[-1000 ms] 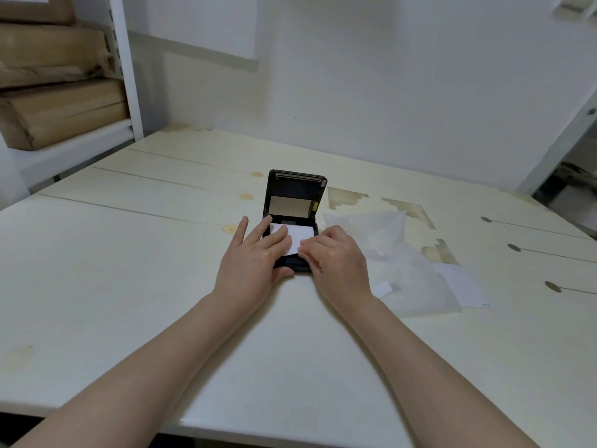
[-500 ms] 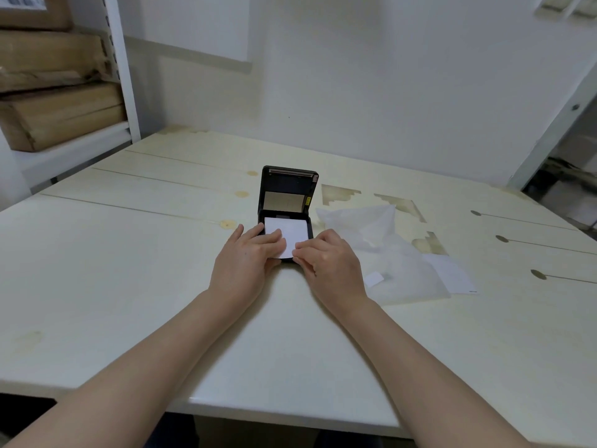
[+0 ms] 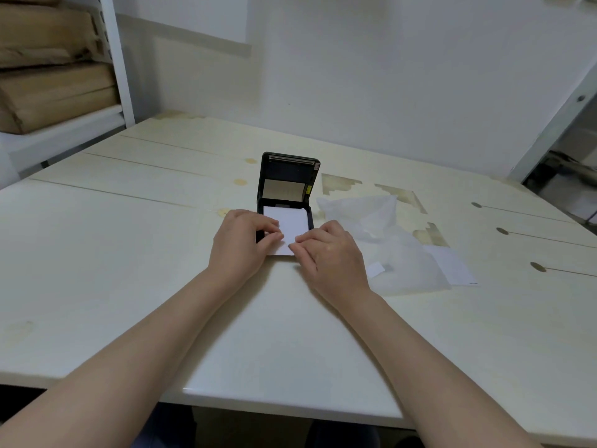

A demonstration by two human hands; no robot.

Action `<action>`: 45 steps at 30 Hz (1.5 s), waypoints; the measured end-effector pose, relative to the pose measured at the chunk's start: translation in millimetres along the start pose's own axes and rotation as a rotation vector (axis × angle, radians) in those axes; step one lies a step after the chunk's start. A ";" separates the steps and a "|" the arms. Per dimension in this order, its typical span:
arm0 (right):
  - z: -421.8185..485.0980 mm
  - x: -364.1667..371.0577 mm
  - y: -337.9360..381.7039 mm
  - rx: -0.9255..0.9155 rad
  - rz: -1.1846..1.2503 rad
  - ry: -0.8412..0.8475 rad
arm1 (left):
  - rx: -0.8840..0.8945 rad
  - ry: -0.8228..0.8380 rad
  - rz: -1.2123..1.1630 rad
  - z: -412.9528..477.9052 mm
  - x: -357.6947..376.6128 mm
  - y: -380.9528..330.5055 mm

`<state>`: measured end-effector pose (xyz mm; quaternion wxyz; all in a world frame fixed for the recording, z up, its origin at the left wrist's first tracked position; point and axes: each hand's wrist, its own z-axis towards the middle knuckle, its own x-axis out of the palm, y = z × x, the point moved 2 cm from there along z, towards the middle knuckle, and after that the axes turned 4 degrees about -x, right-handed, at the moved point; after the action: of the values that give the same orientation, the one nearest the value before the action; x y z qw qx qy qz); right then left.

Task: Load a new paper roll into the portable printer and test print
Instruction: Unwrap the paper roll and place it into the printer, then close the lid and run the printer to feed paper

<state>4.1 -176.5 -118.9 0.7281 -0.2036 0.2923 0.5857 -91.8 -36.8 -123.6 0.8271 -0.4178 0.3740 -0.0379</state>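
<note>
Black portable printer (image 3: 287,176), w/ lid up, sits mid-desk (image 3: 129,253); white paper strip (image 3: 289,224) runs out of its bay toward 6 o'clock. Left grip (image 3: 240,240), fingers curled, pinches the strip's 9 o'clock edge; right grip (image 3: 329,253) pinches its near corner, approx. 4 o'clock. Printer body lies at 12 o'clock of both grips. Crumpled wrapper (image 3: 387,240) at 3 o'clock of printer.

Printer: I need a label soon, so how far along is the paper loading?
Done: the lid stands open, the wrapper lies aside, paper sits in the printer. In hand: the left hand and right hand pinch the paper's free end. Left: shutting the lid and a test print.
</note>
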 end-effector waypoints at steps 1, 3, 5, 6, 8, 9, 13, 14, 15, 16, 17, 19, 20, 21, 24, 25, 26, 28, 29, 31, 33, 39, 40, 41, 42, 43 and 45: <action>-0.3 -0.1 -0.2 -0.001 -0.002 -0.001 | -0.018 -0.004 -0.004 1.0 0.0 -0.7; -2.2 -0.2 -1.8 -0.003 0.000 -0.011 | -0.043 0.005 -0.014 2.0 0.2 -0.9; -2.6 0.0 -4.1 0.007 0.015 -0.028 | -0.049 0.022 -0.028 2.3 1.0 -0.7; -2.0 0.3 -5.3 0.011 0.020 -0.037 | -0.053 0.025 -0.046 2.4 1.3 0.0; -1.3 0.8 -6.4 0.004 0.024 -0.055 | -0.070 0.024 -0.078 2.1 1.3 1.6; -1.4 1.0 -6.0 0.000 0.025 -0.063 | -0.081 0.025 -0.085 1.4 1.1 1.8; 3.8 2.0 -8.1 0.039 0.038 -0.019 | -0.115 0.017 -0.096 -0.1 -1.8 -0.8; 8.5 1.2 -8.5 0.075 0.041 -0.005 | -0.116 0.012 -0.095 -0.1 -2.7 -1.8; 15.4 -1.2 -8.6 0.115 0.045 -0.013 | -0.114 0.009 -0.095 0.2 -3.2 -2.1; 24.5 -5.1 -8.0 0.161 0.051 -0.047 | -0.112 0.011 -0.092 0.6 -3.6 -2.4; 34.7 -9.3 -8.2 0.205 0.061 -0.103 | -0.115 0.018 -0.086 1.1 -3.6 -2.2; 57.4 -15.3 -10.8 0.245 0.070 -0.181 | -0.119 0.031 -0.061 2.2 -3.0 -1.0; 69.4 -15.1 -14.2 0.244 0.077 -0.153 | -0.121 0.035 -0.050 2.6 -2.7 -0.5; 80.3 -13.9 -18.4 0.242 0.095 -0.080 | -0.124 0.037 -0.044 2.7 -2.5 0.1; 99.8 -6.7 -29.0 0.295 0.205 0.191 | -0.112 0.037 -0.050 2.4 -1.5 0.7; 101.0 -4.7 -31.9 0.306 0.232 0.231 | -0.101 0.030 -0.058 2.2 -1.2 0.6; 100.8 -3.9 -33.0 0.297 0.233 0.232 | -0.090 0.018 -0.057 2.1 -1.2 0.5; 96.7 -2.9 -32.3 0.249 0.220 0.156 | -0.079 -0.033 -0.021 2.3 -2.5 0.5; 93.7 -2.6 -31.5 0.235 0.226 0.117 | -0.079 -0.071 0.013 2.8 -3.6 0.8; 87.4 -3.0 -30.1 0.239 0.249 0.099 | -0.071 -0.138 0.084 3.3 -4.9 1.4; 79.8 -5.7 -28.1 0.262 0.304 0.126 | -0.044 -0.168 0.135 3.3 -5.0 1.0; 52.7 -15.5 -18.5 0.269 0.356 0.198 | 0.032 -0.187 0.236 1.2 -6.9 -1.2; 48.2 -14.8 -17.9 0.265 0.346 0.200 | 0.054 -0.192 0.254 1.6 -7.9 -1.3; 44.2 -13.9 -17.4 0.257 0.331 0.200 | 0.087 -0.198 0.276 2.0 -9.6 -1.7; 40.4 -12.5 -16.7 0.243 0.312 0.201 | 0.128 -0.208 0.301 2.2 -11.2 -2.3; 36.7 -11.3 -15.8 0.228 0.292 0.205 | 0.175 -0.225 0.323 1.9 -12.7 -3.3; 29.9 -8.6 -13.7 0.207 0.262 0.228 | 0.255 -0.267 0.343 0.2 -15.3 -5.2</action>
<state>21.8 -166.9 -91.5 0.6248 -0.1530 0.4556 0.6153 -101.4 -34.2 -110.8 0.9094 -0.2419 0.3193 0.1119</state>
